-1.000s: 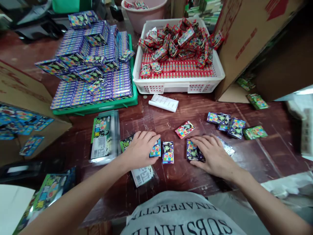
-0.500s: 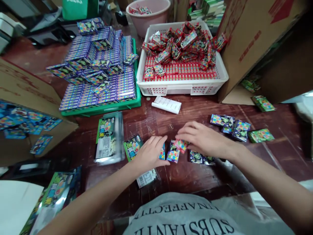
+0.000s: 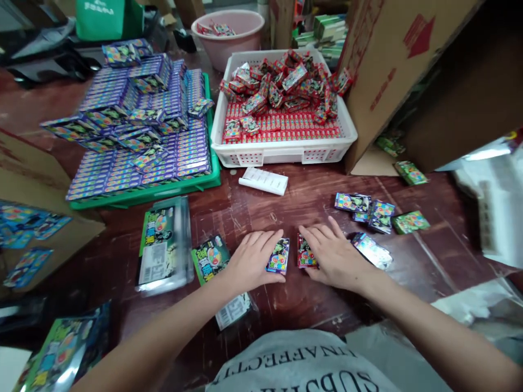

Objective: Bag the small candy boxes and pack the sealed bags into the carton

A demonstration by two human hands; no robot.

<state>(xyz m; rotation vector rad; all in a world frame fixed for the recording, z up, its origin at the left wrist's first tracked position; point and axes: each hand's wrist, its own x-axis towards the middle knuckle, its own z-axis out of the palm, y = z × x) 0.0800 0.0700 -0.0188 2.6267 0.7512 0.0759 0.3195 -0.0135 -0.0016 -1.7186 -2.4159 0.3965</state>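
Note:
My left hand lies curved along a small purple candy box, its thumb at the near end and fingers at the far end. A short gap to the right, my right hand covers much of a small red candy box, fingers closed around it on the table. More purple boxes lie just beyond the right wrist. By the left wrist is a flat printed green and black pack, partly hidden under the forearm.
Clear printed sleeves lie to the left. At the back are a green tray of purple boxes and a white basket of red boxes. A folded white paper sits before the basket. Cardboard boxes flank the table.
The red box has gone from tilted in my right hand to lying on the table under it. My left hand now rests at the purple box. The camera view has shifted right.

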